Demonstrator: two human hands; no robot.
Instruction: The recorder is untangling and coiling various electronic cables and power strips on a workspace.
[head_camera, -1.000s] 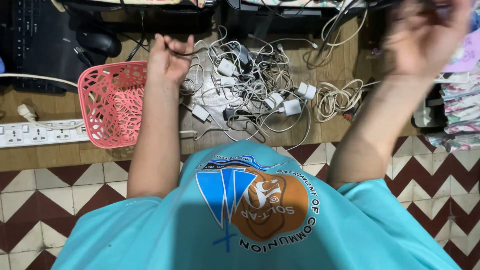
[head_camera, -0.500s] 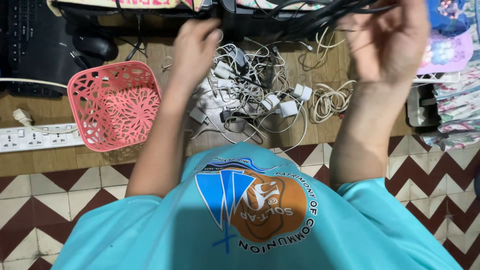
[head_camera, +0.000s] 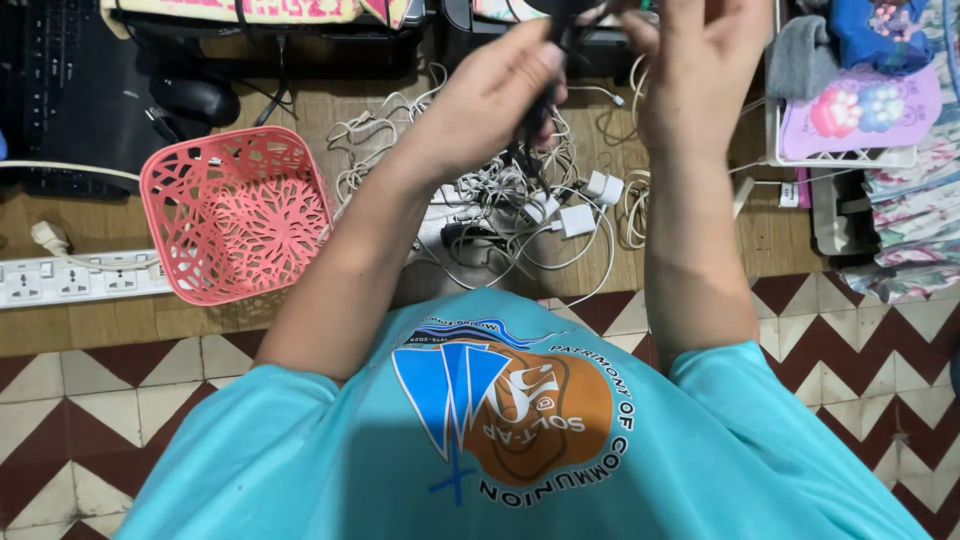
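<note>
Here both hands, left hand (head_camera: 490, 95) and right hand (head_camera: 700, 60), pinch closed on a black cable (head_camera: 537, 105); better keep it taut above the cable pile (head_camera: 520, 200).

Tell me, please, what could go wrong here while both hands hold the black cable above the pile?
The black cable runs down into the tangled pile of white chargers; lifting it may drag them along. The left hand and right hand meet at the picture's top edge, so the grip is hard to check.
</note>
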